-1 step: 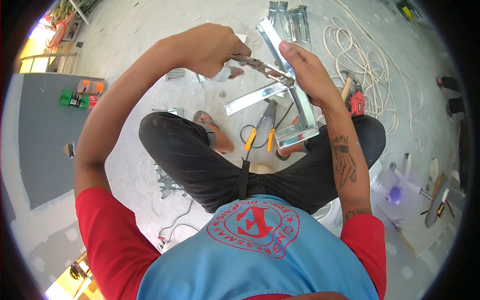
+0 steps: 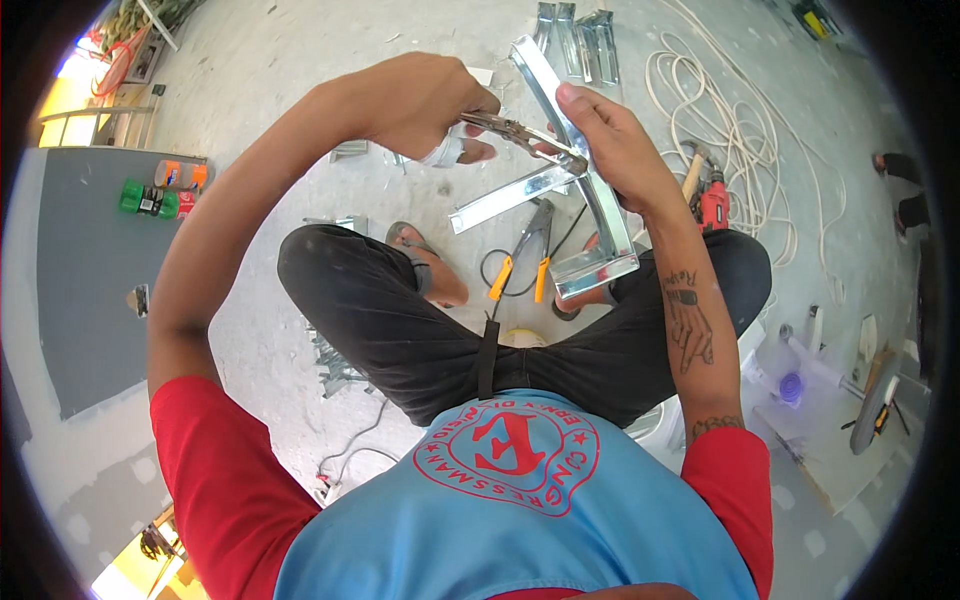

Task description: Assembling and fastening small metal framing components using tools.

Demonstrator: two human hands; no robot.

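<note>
My left hand (image 2: pixel 420 105), with a white wrap on one finger, is closed round the handles of metal locking pliers (image 2: pixel 512 130). The pliers' jaws meet a shiny galvanized metal channel (image 2: pixel 608 222) at its middle, where a shorter strip (image 2: pixel 510 197) branches off to the left. My right hand (image 2: pixel 618 145) grips the channel's upper part from the right, thumb on top. The lower end of the channel has a bent, boxed piece. It is held up above the floor between my knees. Below it lie snips (image 2: pixel 540 225) with yellow-orange handles.
Several metal channel pieces (image 2: pixel 580 45) lie at the far side, and more (image 2: pixel 340 360) beside my left thigh. To the right are a coiled white cable (image 2: pixel 725 130), a hammer (image 2: pixel 692 170) and a red drill (image 2: pixel 714 205). Bottles (image 2: pixel 150 198) stand at the left.
My left hand has dropped very slightly, and its lower fingers have shifted below the pliers. The right hand and the metal channel are almost unmoved.
</note>
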